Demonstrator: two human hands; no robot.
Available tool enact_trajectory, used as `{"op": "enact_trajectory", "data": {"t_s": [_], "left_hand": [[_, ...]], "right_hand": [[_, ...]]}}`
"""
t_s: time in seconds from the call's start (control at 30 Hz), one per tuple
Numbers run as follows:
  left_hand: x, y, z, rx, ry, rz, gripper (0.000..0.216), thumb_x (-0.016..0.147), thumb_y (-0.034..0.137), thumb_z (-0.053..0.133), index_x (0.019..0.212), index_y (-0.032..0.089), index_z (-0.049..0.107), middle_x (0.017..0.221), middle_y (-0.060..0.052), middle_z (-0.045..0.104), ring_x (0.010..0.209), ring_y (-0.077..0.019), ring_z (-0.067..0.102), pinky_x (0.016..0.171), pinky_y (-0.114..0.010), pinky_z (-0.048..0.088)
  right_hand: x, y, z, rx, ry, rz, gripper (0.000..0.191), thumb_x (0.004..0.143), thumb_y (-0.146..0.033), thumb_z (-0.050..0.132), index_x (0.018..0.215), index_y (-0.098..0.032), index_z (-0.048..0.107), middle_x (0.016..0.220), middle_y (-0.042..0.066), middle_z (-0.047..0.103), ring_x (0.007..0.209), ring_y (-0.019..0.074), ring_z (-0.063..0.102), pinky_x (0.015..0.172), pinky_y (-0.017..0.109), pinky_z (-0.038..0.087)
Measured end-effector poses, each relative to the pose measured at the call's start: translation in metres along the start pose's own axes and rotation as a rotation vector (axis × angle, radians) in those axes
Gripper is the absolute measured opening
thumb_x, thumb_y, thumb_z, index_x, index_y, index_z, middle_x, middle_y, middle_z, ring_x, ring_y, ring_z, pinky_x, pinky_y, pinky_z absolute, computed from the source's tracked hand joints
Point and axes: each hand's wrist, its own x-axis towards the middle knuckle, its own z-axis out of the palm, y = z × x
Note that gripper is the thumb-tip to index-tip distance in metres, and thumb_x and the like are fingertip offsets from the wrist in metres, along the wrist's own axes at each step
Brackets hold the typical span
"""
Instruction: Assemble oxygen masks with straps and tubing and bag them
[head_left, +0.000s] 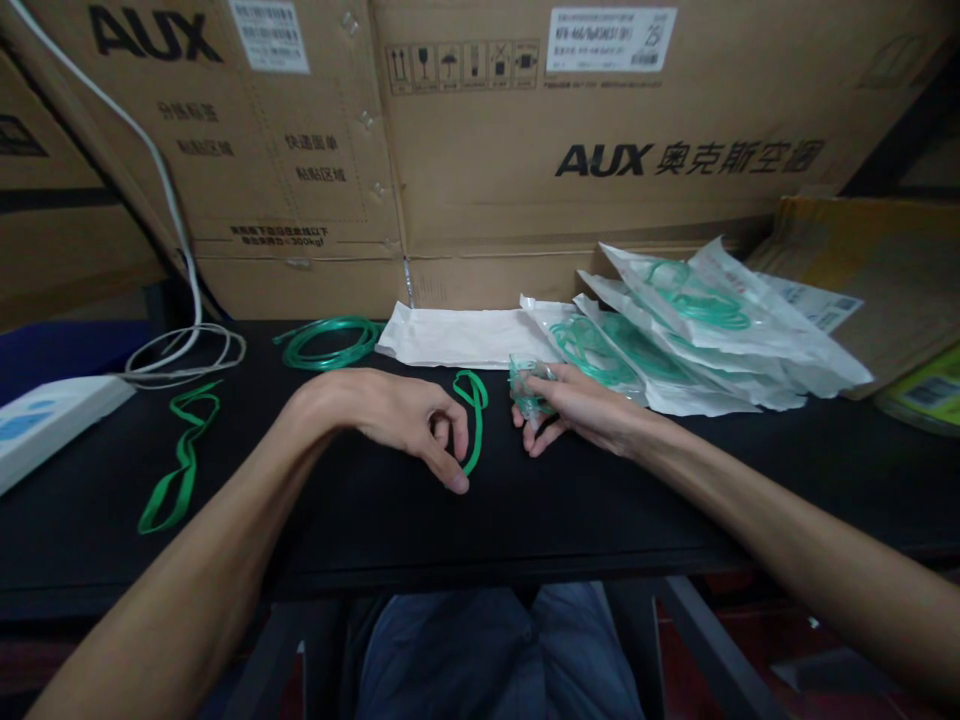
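My left hand point(409, 420) rests on the black table point(570, 500), fingers curled, with the fingertips pinching the lower end of a green elastic strap point(474, 412). Just right of it, my right hand point(574, 405) grips a small clear plastic mask point(526, 385) that the strap seems to run to. Both hands sit near the table's middle, close together.
A stack of sealed bags with green tubing point(697, 330) lies at the right, an empty white bag point(465, 335) behind the hands. A loose green tubing coil point(328, 342), another green strap point(180, 460), a white cable point(184, 350) and a white box point(45, 420) lie left. Cardboard boxes point(600, 130) stand behind.
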Motion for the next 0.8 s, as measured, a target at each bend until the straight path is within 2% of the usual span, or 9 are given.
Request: {"op": "enact_trajectory", "data": {"t_s": [0.13,0.37,0.57,0.7,0.8], "left_hand": [[0.011,-0.005,0.003,-0.105,-0.080,0.075,0.021,0.078,0.040,0.073,0.086,0.021,0.076,0.076,-0.001,0.072,0.066,-0.0142,0.058,0.056,-0.020,0.041],[0.014,-0.010,-0.003,-0.022,0.184,0.099,0.032,0.077,0.051,0.074,0.083,0.020,0.075,0.061,0.003,0.063,0.056,-0.0116,0.053,0.050,-0.020,0.035],[0.017,-0.004,-0.002,-0.235,0.208,0.183,0.033,0.081,0.049,0.071,0.078,0.017,0.062,0.078,-0.004,0.074,0.063,-0.0141,0.064,0.057,-0.023,0.047],[0.020,-0.008,-0.004,-0.272,0.296,0.217,0.034,0.080,0.049,0.073,0.080,0.016,0.066,0.074,-0.005,0.074,0.057,-0.0137,0.062,0.055,-0.024,0.048],[0.021,-0.012,-0.007,-0.268,0.367,0.237,0.031,0.083,0.046,0.071,0.082,0.015,0.070,0.078,-0.006,0.075,0.063,-0.0142,0.065,0.060,-0.024,0.050]], "right_hand": [[-0.001,-0.001,0.001,-0.012,0.000,-0.003,0.016,0.096,-0.018,0.045,0.081,-0.016,0.050,0.067,0.002,0.062,0.049,0.0148,0.065,0.047,0.030,0.061],[-0.002,-0.002,0.001,-0.001,-0.002,-0.028,0.014,0.095,-0.019,0.047,0.082,-0.017,0.050,0.069,0.002,0.061,0.049,0.0141,0.065,0.047,0.029,0.061],[-0.001,-0.001,0.000,0.024,-0.002,-0.016,0.008,0.094,-0.022,0.049,0.089,-0.017,0.052,0.070,0.001,0.061,0.049,0.0152,0.065,0.048,0.031,0.061],[-0.004,-0.003,0.000,0.073,-0.033,-0.024,0.016,0.095,-0.032,0.049,0.090,-0.018,0.052,0.070,0.001,0.061,0.049,0.0168,0.065,0.050,0.034,0.061],[-0.005,-0.003,-0.001,0.144,-0.066,-0.015,0.027,0.098,-0.043,0.042,0.095,-0.018,0.052,0.070,0.002,0.061,0.051,0.0186,0.065,0.052,0.038,0.061]]}}
